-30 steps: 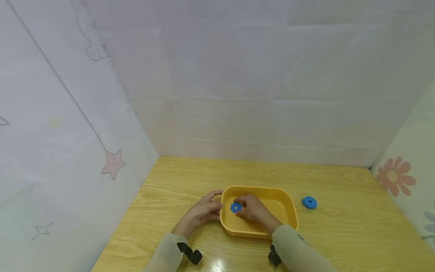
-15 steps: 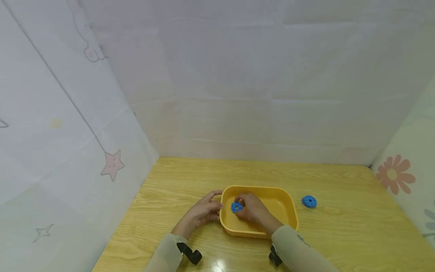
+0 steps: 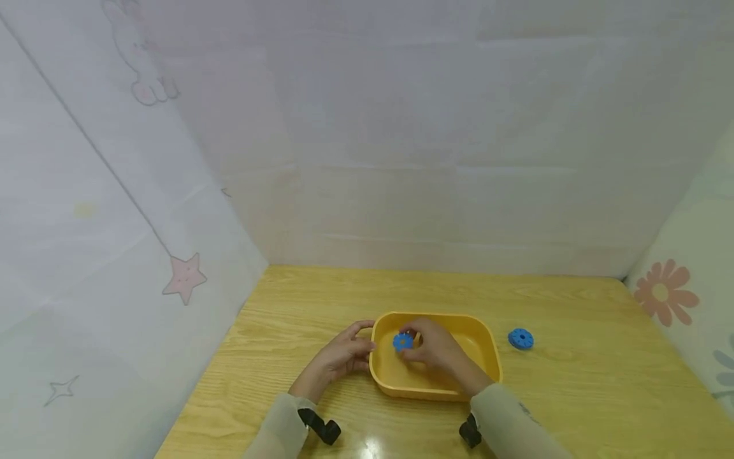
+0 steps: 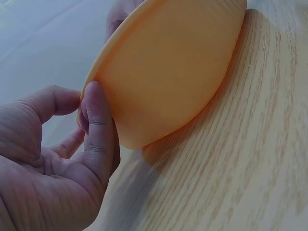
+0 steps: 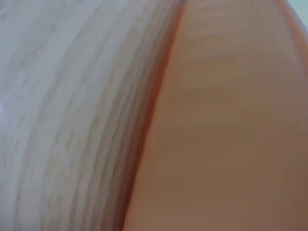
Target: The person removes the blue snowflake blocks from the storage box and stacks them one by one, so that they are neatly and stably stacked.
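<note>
A yellow plastic basin (image 3: 418, 391) sits on the wooden table. My left hand (image 3: 344, 354) holds its left end; in the left wrist view the fingers and thumb (image 4: 96, 103) pinch the rim. Over the basin's left half, my right hand (image 3: 438, 347) pinches a blue notched disc (image 3: 402, 342), a flower-like piece with a hole in its middle, between thumb and fingers. The right wrist view catches just the basin's outer wall (image 5: 221, 125) and tabletop, with the hand out of sight.
To the right of the basin, more blue notched discs (image 3: 520, 338) lie on the table (image 3: 573, 382), seemingly stacked. Pale printed cloth (image 3: 401, 159) walls in the back and both sides.
The blue disc has shifted slightly up and to the right inside the basin along with my right hand. My left hand stays on the rim.
</note>
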{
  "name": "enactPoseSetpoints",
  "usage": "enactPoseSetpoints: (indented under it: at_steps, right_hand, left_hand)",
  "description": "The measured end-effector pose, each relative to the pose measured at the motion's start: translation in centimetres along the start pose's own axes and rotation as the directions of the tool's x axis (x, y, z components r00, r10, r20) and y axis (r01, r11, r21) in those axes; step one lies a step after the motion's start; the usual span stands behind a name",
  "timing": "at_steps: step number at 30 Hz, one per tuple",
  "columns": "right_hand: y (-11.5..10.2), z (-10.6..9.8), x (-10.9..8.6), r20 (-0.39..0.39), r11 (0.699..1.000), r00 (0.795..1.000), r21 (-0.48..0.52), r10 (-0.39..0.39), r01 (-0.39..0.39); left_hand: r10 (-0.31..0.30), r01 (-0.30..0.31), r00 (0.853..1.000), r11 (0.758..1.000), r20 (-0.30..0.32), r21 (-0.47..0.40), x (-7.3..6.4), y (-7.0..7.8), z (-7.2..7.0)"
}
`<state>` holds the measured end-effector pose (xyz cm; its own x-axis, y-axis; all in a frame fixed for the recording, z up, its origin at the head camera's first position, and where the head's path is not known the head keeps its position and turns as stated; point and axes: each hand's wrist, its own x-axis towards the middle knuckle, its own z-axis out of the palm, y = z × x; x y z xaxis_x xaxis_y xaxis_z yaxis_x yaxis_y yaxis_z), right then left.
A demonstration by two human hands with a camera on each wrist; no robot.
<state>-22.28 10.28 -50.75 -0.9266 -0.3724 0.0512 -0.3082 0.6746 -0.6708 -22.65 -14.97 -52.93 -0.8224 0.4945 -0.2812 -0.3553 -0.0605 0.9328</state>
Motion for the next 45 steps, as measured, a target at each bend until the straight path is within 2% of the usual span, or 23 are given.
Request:
enactPoseSetpoints:
  at_steps: [5, 15, 20, 27, 31, 45]
  right_hand:
    - [0.8, -1.3, -0.9, -0.036, 0.997, 0.999, 0.075, -0.028, 0.031]
    - [2.6, -4.0, -3.3, -0.062, 0.993, 0.996, 0.100, -0.062, 0.068]
    - [3.1, -5.4, -4.5, -0.113, 0.995, 0.992, 0.076, -0.051, 0.059]
    - [4.5, -7.2, -5.8, -0.199, 0.996, 0.976, -0.008, -0.089, 0.089]
    - [5.3, -8.3, -6.6, -0.226, 0.996, 0.970, -0.007, -0.090, 0.091]
    - [7.5, -11.5, -8.6, -0.246, 0.999, 0.969, -0.030, 0.024, -0.032]
  left_hand:
    - [0.003, -0.003, 1.000, 1.000, -0.007, 0.008, 0.1, 0.1, -0.1]
    - [0.006, -0.006, 1.000, 1.000, -0.001, -0.003, -0.1, 0.2, 0.3]
    - [0.007, -0.007, 1.000, 1.000, -0.004, -0.001, 0.0, 0.2, 0.2]
    - [0.005, -0.005, 1.000, 1.000, -0.010, 0.003, 0.1, 0.2, 0.1]
    - [0.007, -0.007, 1.000, 1.000, -0.007, 0.006, 0.1, 0.1, 0.0]
    - [0.014, -0.014, 1.000, 1.000, 0.003, -0.001, 0.2, 0.0, 0.0]
